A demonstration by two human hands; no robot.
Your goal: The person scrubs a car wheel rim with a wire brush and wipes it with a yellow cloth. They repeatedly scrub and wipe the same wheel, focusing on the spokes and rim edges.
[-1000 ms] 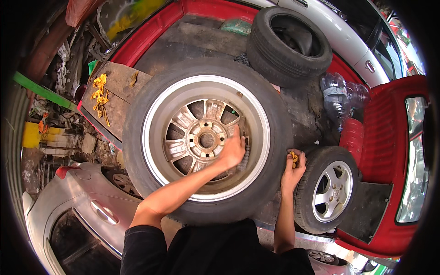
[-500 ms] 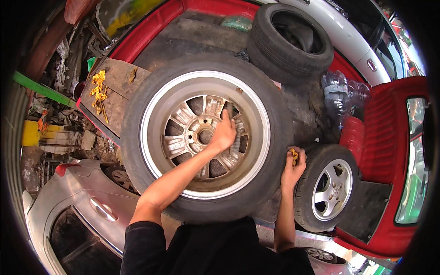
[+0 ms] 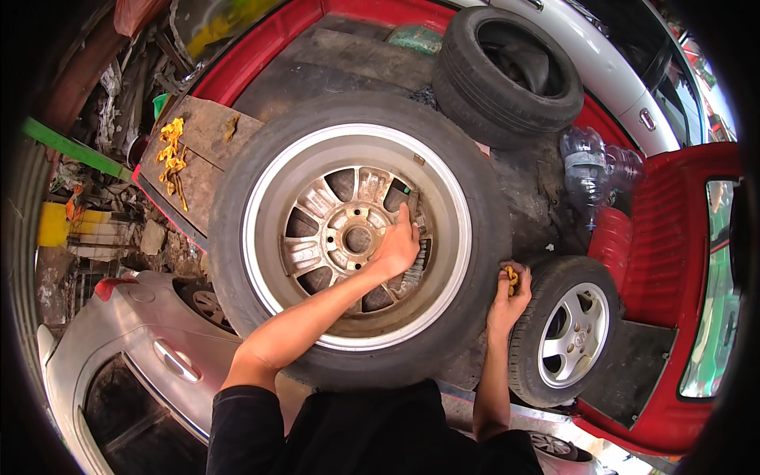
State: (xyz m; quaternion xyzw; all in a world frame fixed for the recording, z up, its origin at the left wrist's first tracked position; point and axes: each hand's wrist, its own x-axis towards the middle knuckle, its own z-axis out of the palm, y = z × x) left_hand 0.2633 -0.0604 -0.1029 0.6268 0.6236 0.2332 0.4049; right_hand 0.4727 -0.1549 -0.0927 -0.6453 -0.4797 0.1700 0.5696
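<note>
Pressing our open left hand [image 3: 396, 245] flat on the alloy wheel [image 3: 356, 237], we close our right hand [image 3: 507, 297] around a small yellow piece [image 3: 511, 277] beside its tyre [image 3: 483, 229].

Car repair yard or tyre workshop, outdoors. 3 loose wheels: big tyre on alloy rim [image 3: 356, 237], bare black tyre [image 3: 507, 71], smaller wheel [image 3: 566, 332], all lying in a red car's open boot [image 3: 665, 229]. Silver car [image 3: 142, 348] just beside (door handle visible), scrap pile [image 3: 87, 198] at left.
</note>
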